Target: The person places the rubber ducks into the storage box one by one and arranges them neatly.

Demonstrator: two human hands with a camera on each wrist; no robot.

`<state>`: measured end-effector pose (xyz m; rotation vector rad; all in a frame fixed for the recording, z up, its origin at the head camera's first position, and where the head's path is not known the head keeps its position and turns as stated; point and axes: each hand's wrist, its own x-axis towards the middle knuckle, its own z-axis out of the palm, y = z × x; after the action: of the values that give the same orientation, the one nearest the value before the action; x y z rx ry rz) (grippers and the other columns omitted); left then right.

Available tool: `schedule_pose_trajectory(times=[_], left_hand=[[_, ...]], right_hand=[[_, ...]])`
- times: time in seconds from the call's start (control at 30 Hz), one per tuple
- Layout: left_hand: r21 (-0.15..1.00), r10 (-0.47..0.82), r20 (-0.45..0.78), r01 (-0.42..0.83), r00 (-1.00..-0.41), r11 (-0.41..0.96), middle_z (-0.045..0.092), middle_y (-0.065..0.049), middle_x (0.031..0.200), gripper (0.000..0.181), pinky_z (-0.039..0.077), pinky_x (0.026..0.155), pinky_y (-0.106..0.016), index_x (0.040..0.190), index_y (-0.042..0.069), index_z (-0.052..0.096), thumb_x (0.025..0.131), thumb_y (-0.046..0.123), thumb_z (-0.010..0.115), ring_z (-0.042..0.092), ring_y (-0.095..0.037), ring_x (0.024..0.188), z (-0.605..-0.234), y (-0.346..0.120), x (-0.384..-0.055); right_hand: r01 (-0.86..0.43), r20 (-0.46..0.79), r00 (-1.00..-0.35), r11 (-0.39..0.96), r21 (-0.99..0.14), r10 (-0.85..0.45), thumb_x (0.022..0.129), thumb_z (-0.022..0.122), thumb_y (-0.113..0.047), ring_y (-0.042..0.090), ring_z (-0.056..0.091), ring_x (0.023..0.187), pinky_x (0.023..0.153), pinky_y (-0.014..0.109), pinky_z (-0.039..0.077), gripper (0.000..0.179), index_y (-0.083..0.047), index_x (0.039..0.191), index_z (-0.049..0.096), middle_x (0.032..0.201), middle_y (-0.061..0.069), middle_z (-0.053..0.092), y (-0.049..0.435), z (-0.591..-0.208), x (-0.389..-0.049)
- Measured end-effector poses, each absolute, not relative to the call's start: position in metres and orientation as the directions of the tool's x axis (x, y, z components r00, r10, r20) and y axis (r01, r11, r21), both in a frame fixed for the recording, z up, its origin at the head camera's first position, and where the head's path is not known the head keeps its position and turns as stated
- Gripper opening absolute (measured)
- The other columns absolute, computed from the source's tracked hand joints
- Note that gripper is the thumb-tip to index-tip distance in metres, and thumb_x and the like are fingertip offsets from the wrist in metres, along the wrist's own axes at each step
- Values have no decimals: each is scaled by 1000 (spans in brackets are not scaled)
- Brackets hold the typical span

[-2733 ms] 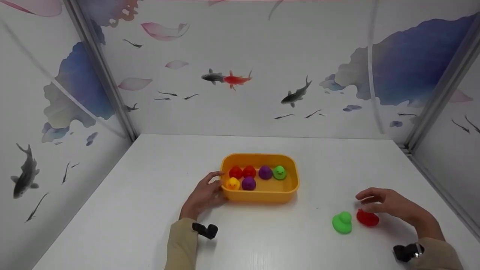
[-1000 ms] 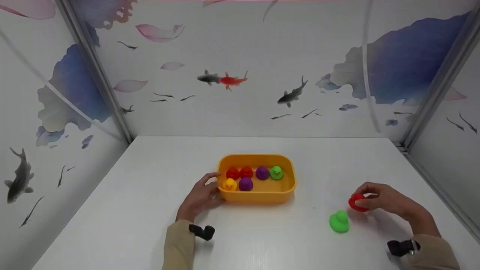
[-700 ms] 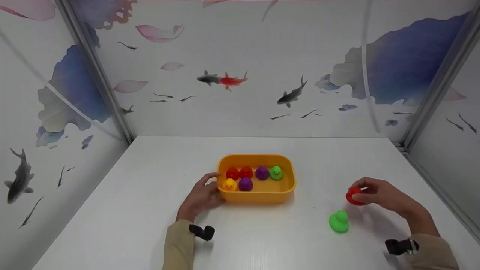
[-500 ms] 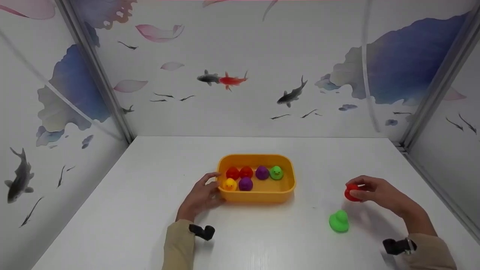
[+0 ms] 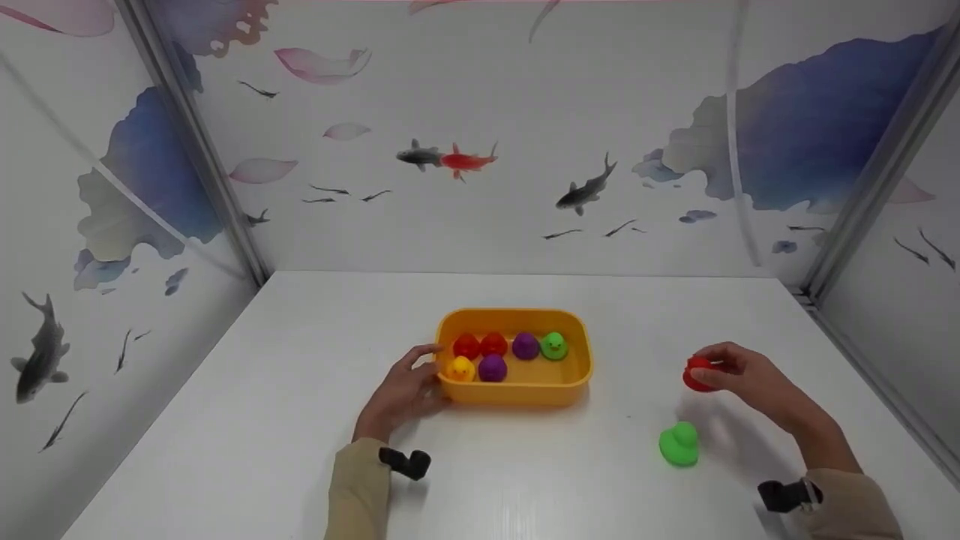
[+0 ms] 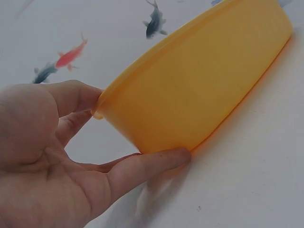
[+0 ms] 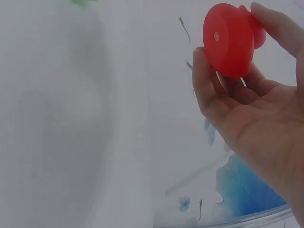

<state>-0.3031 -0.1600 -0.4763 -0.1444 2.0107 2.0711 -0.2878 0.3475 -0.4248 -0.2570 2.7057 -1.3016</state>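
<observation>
My right hand holds a red rubber duck between thumb and fingers, raised above the table. In the right wrist view the duck's flat underside, with a small round plug, faces the camera. My left hand holds the left end of a yellow plastic tub. The left wrist view has its fingers at the tub's rim and its thumb along the lower edge. Inside the tub sit two red ducks, two purple ones, a yellow duck and a green duck.
Another green duck lies on the white table, below the right hand in the head view. Walls painted with fish and leaves enclose the table at the back and both sides.
My right hand has taken the red duck from beside the green one, lifted it, and carried it up and left in the head view. The left hand stays at the tub.
</observation>
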Motion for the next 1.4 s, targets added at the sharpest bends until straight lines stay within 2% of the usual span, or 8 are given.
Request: schedule_pose_trajectory(times=[0.3, 0.37, 0.57, 0.63, 0.73, 0.87, 1.03, 1.4], left_hand=[[970, 111, -241, -244, -964, -7, 46, -18, 151, 43, 57, 98, -43, 144, 20, 48, 102, 24, 55, 58, -28, 123, -476, -162, -301], [969, 114, -241, -245, -964, -16, 46, -18, 151, 43, 57, 98, -43, 144, 20, 47, 102, 24, 55, 58, -28, 123, -477, -163, -301], [968, 111, -248, -251, -962, -15, 47, -16, 150, 43, 58, 96, -41, 143, 22, 49, 101, 25, 57, 59, -28, 121, -476, -163, -300], [967, 107, -250, -253, -962, -12, 48, -15, 149, 42, 58, 96, -41, 142, 23, 50, 101, 25, 57, 60, -28, 120, -477, -163, -300], [966, 93, -257, -258, -962, 1, 50, -15, 148, 40, 59, 94, -40, 141, 24, 51, 101, 26, 57, 60, -28, 119, -477, -162, -299], [963, 88, -268, -268, -959, 10, 50, -15, 149, 39, 59, 94, -39, 140, 25, 52, 101, 27, 56, 60, -27, 120, -477, -158, -300], [964, 92, -265, -265, -960, 14, 49, -15, 150, 38, 59, 94, -39, 139, 26, 53, 101, 27, 57, 59, -27, 121, -477, -156, -302], [966, 93, -258, -257, -962, 28, 49, -12, 151, 40, 59, 94, -37, 139, 27, 53, 100, 29, 59, 59, -26, 123, -475, -160, -301]], right_hand=[[-214, 64, -957, 541, -814, -282, 99, 62, -28, 10, 61, 109, 85, 22, 57, 46, -4, 137, 51, 134, 21, 56, 340, -425, -285], [-219, 68, -954, 525, -823, -292, 99, 62, -28, 14, 61, 113, 86, 22, 56, 46, -4, 138, 51, 135, 22, 56, 337, -426, -285], [-215, 57, -949, 502, -838, -311, 98, 63, -28, 40, 56, 125, 87, 22, 56, 48, -4, 139, 51, 139, 23, 53, 326, -428, -285], [-205, 47, -948, 496, -844, -313, 98, 63, -28, 42, 56, 126, 87, 20, 55, 50, -4, 140, 51, 140, 24, 53, 322, -428, -285], [-198, 39, -945, 475, -858, -324, 98, 64, -28, 34, 60, 122, 87, 18, 55, 51, -3, 140, 51, 139, 25, 53, 318, -430, -286], [-184, 22, -945, 473, -862, -327, 97, 65, -30, 31, 61, 121, 90, 23, 57, 52, -4, 141, 51, 140, 24, 53, 314, -430, -289], [-175, -1, -948, 522, -835, -319, 97, 63, -38, 38, 56, 127, 97, 33, 56, 56, -8, 142, 50, 142, 21, 52, 304, -423, -294], [-174, -1, -950, 533, -828, -313, 97, 62, -44, 31, 59, 118, 103, 46, 53, 58, -6, 138, 50, 138, 20, 57, 277, -409, -306]])
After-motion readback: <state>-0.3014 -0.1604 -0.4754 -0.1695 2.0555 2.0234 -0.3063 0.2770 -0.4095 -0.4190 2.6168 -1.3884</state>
